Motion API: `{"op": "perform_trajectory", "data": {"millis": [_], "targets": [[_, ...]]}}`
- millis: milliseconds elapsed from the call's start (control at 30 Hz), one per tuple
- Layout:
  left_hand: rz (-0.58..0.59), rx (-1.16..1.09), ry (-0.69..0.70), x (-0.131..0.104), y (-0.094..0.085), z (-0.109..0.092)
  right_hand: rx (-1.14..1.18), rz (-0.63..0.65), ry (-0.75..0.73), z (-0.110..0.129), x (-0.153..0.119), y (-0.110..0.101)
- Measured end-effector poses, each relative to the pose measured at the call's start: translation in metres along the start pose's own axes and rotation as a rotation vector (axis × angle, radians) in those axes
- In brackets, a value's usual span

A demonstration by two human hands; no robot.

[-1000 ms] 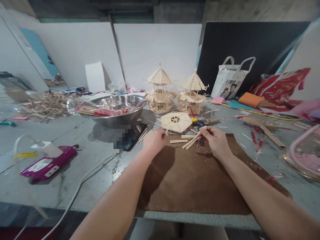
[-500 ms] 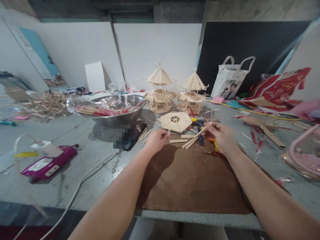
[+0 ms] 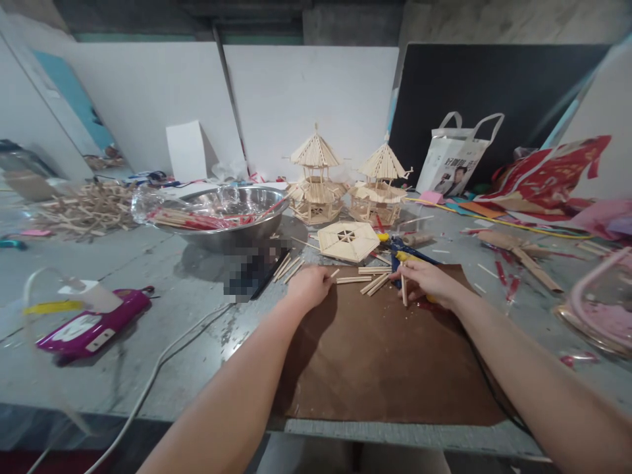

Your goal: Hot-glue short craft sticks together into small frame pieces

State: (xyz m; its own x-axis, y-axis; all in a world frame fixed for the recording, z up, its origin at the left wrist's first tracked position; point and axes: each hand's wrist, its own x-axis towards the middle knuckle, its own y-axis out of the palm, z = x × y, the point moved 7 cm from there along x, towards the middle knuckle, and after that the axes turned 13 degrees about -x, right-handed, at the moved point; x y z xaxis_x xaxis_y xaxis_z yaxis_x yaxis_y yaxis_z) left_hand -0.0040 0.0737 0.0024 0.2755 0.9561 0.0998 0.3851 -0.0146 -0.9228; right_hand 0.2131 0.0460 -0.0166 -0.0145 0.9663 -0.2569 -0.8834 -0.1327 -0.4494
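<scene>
My left hand is closed at the left edge of the brown mat, a short wooden stick pinched at its fingertips. Over the mat's far right part, my right hand is closed on a wooden stick that points down toward me. Blue and yellow tool handles lie just behind the right hand, partly covered by it. Between the hands are several short sticks in small groups. Beyond them lies a hexagonal stick panel with a spoked opening in its middle.
Two stick pagoda models stand behind the panel. A steel basin with wrapped sticks is at the left, near a dark phone. A purple power strip and white cable lie nearer. The brown mat reaches the table's front edge.
My right hand has come nearer and turned its stick from slanting to nearly upright. Two sticks now lie where it was. The blue and yellow handles show more. My left hand has shifted slightly nearer.
</scene>
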Motion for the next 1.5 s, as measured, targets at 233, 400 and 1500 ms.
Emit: {"op": "perform_trajectory", "data": {"millis": [233, 400, 1500], "targets": [[-0.031, -0.019, 0.049, -0.002, 0.001, -0.009, -0.279, -0.072, 0.018, -0.005, 0.005, -0.011], [-0.018, -0.036, 0.131, -0.003, 0.006, -0.017, -0.465, -0.138, -0.004, -0.005, 0.009, -0.018], [0.057, -0.166, 0.331, -0.002, 0.018, -0.029, -0.446, 0.020, -0.060, 0.007, 0.016, 0.002]]}}
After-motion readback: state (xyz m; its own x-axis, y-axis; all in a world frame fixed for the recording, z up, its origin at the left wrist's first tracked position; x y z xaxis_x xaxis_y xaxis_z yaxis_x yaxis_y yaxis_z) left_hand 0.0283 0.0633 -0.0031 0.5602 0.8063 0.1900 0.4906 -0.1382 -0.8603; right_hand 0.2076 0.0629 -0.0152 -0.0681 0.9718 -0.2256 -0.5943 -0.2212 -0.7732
